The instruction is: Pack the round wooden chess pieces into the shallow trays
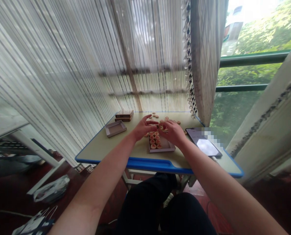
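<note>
The left hand has its fingers extended toward the right hand, whose fingers are bent; the fingertips meet above the far edge of the box, and whether either hand grips a piece cannot be determined. The box sits near the desk's near edge, with red-marked pieces in two columns along its left wall. Loose pieces lie toward the desk's far edge. The lid and stacked cases occupy the far left corner area; the phone lies along the right edge. The step in hand appears to be piece arrangement; the next placement would require level seating beside the columns.
</note>
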{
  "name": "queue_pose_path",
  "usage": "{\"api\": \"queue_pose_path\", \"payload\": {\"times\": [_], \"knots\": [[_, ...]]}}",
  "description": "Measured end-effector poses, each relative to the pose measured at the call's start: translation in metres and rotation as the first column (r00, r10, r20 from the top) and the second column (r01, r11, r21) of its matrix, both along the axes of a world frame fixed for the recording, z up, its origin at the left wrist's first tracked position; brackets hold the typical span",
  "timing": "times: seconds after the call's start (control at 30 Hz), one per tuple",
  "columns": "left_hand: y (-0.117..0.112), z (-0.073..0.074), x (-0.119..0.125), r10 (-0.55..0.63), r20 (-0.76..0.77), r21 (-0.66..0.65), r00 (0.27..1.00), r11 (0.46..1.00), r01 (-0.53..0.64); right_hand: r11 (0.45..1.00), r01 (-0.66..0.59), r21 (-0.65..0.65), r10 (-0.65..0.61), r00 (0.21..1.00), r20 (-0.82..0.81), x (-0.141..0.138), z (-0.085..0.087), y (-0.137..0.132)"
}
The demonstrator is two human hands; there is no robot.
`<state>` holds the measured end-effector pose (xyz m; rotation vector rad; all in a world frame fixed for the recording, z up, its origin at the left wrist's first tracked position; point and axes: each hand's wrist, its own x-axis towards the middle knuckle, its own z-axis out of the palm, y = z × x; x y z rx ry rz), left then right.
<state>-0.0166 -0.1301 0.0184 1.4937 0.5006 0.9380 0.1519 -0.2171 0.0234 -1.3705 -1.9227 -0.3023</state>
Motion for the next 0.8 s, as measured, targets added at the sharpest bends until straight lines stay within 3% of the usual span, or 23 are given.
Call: {"api": "queue_pose_path", "payload": {"times": [0.07,0.13,0.23,0.3,0.4,0.57,0.7,0.8], "knots": [[0.003,0.003,-0.002,0.100,0.008,0.003,0.995,0.995,-0.100,0.999,0.055,0.000,-0.055,0.998,-0.032,0.006,0.003,-0.002],[0.011,0.003,-0.006,0.290,0.017,0.016,0.957,0.957,-0.290,0.991,0.108,-0.073,-0.111,0.993,-0.037,0.014,0.005,-0.004],[0.026,-0.004,-0.014,0.548,-0.018,0.087,0.836,0.834,-0.545,0.944,0.127,-0.306,-0.115,0.992,0.057,0.021,0.006,-0.007],[0.034,-0.011,-0.018,0.649,-0.087,0.188,0.755,0.755,-0.628,0.894,0.136,-0.428,-0.085,0.987,0.137,0.022,0.005,-0.009],[0.039,-0.021,-0.020,0.716,-0.172,0.357,0.677,0.685,-0.634,0.861,0.141,-0.489,-0.054,0.981,0.186,0.019,0.003,-0.011],[0.038,-0.026,-0.018,0.713,-0.284,0.511,0.641,0.678,-0.528,0.859,0.121,-0.498,-0.042,0.985,0.166,0.019,0.003,-0.011],[0.038,-0.025,-0.017,0.748,-0.317,0.631,0.583,0.625,-0.459,0.861,0.013,-0.509,0.056,0.991,0.121,0.020,0.002,-0.010],[0.039,-0.026,-0.018,0.761,-0.307,0.665,0.571,0.601,-0.444,0.851,0.028,-0.525,0.047,0.991,0.129,0.020,0.002,-0.009]]}}
